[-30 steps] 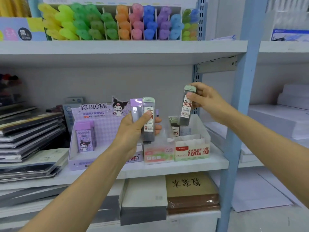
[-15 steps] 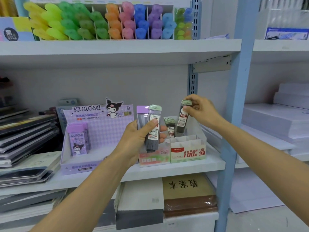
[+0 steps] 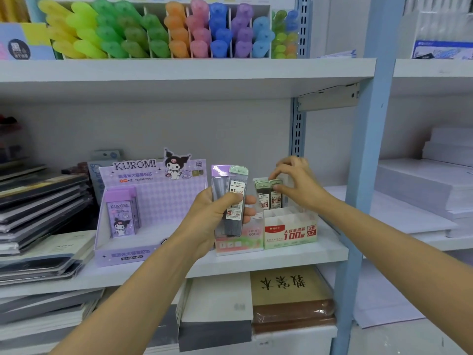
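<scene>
**Lead cases: two in your left grip, one in the box under your right**

Lead cases are in hand on the middle shelf [image 3: 281, 257]. Your left grip [image 3: 212, 213] is closed round two of them, held upright side by side in front of the shelf: a purple-capped case [image 3: 218, 185] on the left and a green-capped case [image 3: 236, 201] on the right, with your thumb across the white label of the green one.

Your right grip [image 3: 299, 185] sits over the white display box [image 3: 290, 233], which is marked "100" and "2B 0.7". Its fingers curl above the boxed case [image 3: 276, 194], which stands upright at the back of the box beside other green-capped cases. The thumb tip touches that case's green cap. The hand is blurred, so you cannot tell whether the pinch on the cap is closed or loose.

The display box stands on the shelf just right of a pink "Fruit Soda" box [image 3: 240, 242]. The purple Kuromi display [image 3: 163, 198] stands left of that, and stacked notebooks [image 3: 38, 201] lie further left. Coloured highlighters [image 3: 153, 32] fill the shelf above. Reams of white paper [image 3: 422, 196] lie in the next bay to the right.
</scene>
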`<state>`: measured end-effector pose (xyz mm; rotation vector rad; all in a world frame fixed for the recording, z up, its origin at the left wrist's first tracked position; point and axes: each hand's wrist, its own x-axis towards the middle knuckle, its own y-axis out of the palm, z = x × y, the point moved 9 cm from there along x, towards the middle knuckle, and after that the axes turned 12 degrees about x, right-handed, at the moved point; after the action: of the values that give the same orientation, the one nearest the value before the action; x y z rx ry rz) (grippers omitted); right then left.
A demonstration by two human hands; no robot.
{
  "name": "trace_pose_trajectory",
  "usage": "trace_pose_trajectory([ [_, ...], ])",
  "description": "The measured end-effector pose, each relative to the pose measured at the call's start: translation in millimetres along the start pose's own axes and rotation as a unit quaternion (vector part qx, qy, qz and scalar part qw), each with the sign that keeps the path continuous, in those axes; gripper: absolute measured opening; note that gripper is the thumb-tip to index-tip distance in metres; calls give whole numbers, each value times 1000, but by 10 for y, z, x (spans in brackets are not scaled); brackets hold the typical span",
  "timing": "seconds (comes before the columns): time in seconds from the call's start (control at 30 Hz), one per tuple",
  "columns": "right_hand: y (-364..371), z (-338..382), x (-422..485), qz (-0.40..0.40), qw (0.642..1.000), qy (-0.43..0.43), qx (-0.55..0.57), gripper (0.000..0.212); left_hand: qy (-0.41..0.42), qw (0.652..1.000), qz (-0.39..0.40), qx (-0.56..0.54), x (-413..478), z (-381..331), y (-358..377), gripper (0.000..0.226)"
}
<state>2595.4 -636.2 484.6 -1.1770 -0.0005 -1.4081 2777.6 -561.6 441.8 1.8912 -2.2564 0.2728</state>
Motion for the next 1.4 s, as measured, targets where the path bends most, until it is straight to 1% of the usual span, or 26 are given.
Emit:
trace_pose_trajectory([
  [0.07, -17, -1, 6, -11, 1000, 16, 12, 13, 2, 1000, 8, 7, -11, 1, 4, 23],
  [0.13, 1, 23, 9, -3, 1000, 22, 16, 10, 3, 1000, 9, 9, -19, 3, 1, 24],
  [0.27, -20, 57, -23, -31, 999, 38, -17, 7, 1, 1000, 8, 14, -29, -6, -1, 26],
  [0.33, -35, 49, -47, -35, 998, 56, -22, 14, -2, 1000, 5, 1, -32, -7, -6, 26],
  [0.4, -45, 65, -76, -26, 997, 72, -14, 31, -7, 1000, 3, -3, -36, -3, -11, 27],
  [0.43, -62, 99, -87, -24, 997, 71, 0, 38, -8, 1000, 2, -1, -39, -4, -11, 28],
  [0.47, -100, 164, -96, -34, 998, 57, 18, 40, -8, 1000, 2, 1, -44, -3, -7, 28],
  [0.53, -215, 378, -108, -72, 995, 8, 73, 33, -7, 1000, 5, 6, -51, -11, 14, 29],
  [0.57, -237, 486, -115, -72, 991, -8, 116, 31, -5, 1000, 7, 8, -52, -17, 33, 29],
  [0.6, -210, 593, -116, -45, 986, -13, 163, 32, -3, 1000, 9, 10, -52, -24, 53, 29],
  [0.63, -140, 692, -126, -2, 980, -10, 201, 34, -2, 1000, 10, 12, -49, -30, 77, 29],
  [0.67, -67, 779, -147, 38, 975, -9, 221, 34, -3, 1000, 10, 13, -46, -34, 99, 30],
  [0.7, -17, 844, -169, 60, 972, -12, 226, 31, -5, 1000, 10, 11, -45, -40, 120, 30],
  [0.73, -3, 878, -179, 64, 970, -16, 232, 25, -5, 1000, 10, 10, -47, -48, 138, 31],
  [0.77, -27, 885, -181, 52, 968, -16, 246, 20, -5, 1000, 10, 9, -53, -54, 152, 32],
  [0.83, -144, 823, -165, 12, 954, 4, 299, 16, -12, 1000, 3, -1, -63, -53, 151, 32],
  [0.9, -335, 720, -149, -40, 937, 27, 346, 15, -21, 1000, -16, -3, -69, -39, 108, 26],
  [0.97, -575, 607, -135, -105, 925, 32, 364, 20, -17, 999, -45, 13, -59, -40, 32, 23],
  [1.03, -753, 506, -134, -151, 928, 32, 339, 21, -5, 998, -64, 22, -55, -59, -24, 22],
  [1.1, -810, 410, -130, -161, 944, 37, 287, 16, 0, 997, -74, 30, -57, -59, -57, 21],
  [1.23, -632, 182, -137, -122, 975, 55, 178, 15, 1, 996, -72, 44, -59, -34, -86, 25],
  [1.33, -441, 111, -144, -92, 986, 43, 134, 9, -3, 998, -54, 39, -77, -13, -61, 25],
  [1.4, -342, 113, -124, -70, 989, 27, 124, 11, -6, 998, -46, 30, -90, -3, -51, 26],
])
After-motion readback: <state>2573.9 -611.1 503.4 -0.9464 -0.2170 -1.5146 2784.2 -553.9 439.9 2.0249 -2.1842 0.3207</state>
